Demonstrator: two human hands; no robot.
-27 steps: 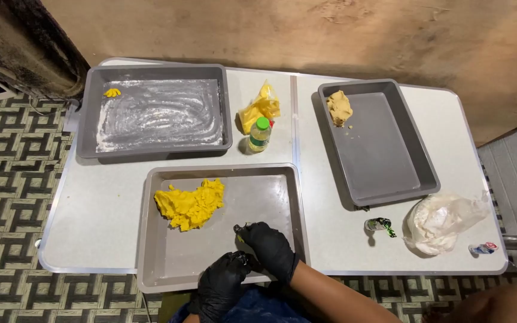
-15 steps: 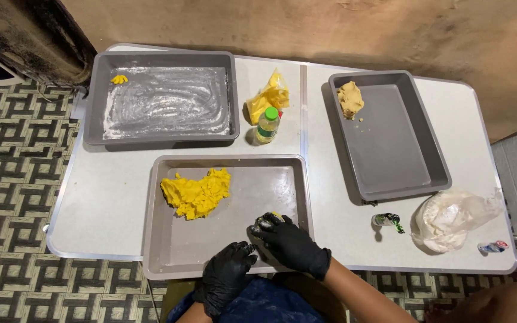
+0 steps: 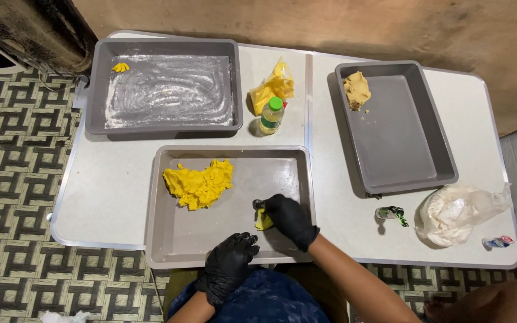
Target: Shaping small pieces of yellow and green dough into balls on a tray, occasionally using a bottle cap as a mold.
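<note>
Both my hands wear black gloves over the near grey tray (image 3: 169, 239). My right hand (image 3: 288, 220) is closed around a small lump of yellow dough (image 3: 263, 221), pressing it onto the tray floor. My left hand (image 3: 227, 268) rests at the tray's near rim, fingers loosely curled, holding nothing. A large pile of yellow dough (image 3: 198, 182) lies in the tray's far left part, apart from both hands.
A floured grey tray (image 3: 163, 90) with a yellow scrap sits far left. A yellow bag (image 3: 273, 87) and a green-capped bottle (image 3: 271, 115) stand mid-table. The right tray (image 3: 402, 149) holds pale dough (image 3: 357, 90). A white plastic bag (image 3: 456, 212) and small wrappers lie near right.
My right hand has shifted a little up and right on the tray with the small dough lump. The camera has moved nearer and to the left.
</note>
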